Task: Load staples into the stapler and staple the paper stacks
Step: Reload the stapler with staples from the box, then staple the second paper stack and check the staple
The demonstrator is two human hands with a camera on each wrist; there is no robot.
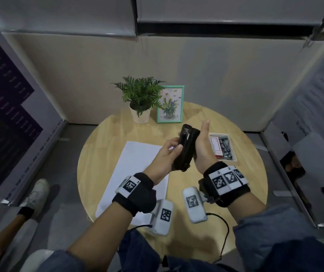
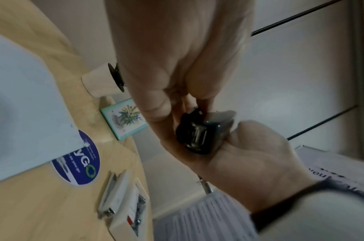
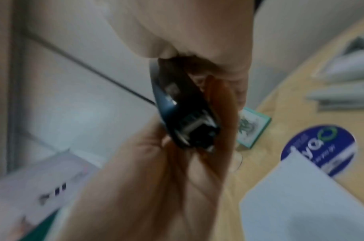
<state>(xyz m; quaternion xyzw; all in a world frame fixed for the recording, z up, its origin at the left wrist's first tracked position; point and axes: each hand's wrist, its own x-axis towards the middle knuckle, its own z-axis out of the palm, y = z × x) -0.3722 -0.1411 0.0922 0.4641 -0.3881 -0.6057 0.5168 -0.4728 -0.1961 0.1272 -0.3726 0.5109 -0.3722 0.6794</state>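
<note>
While both hands lift the black stapler (image 1: 186,148) above the table (image 1: 245,173), the left hand (image 1: 164,158) grips its side and the right hand (image 1: 203,146) cups it with thumb straight, probably to open it; paper (image 1: 135,173) lies below, staples tray (image 1: 233,156) right; left wrist shows its metal channel (image 2: 197,135); a blue sticker (image 2: 82,163) reads blurred "yg"; right wrist is blurred.

black wristbands (image 1: 137,193), white tagged camera pods (image 1: 194,205), denim sleeves (image 1: 286,242)

The room is dim, with soft light from above and gray shadows on the counter (image 1: 241,173). Walls bend at the edges. The right wrist picture is very blurry; the left one is a bit smeared.
</note>
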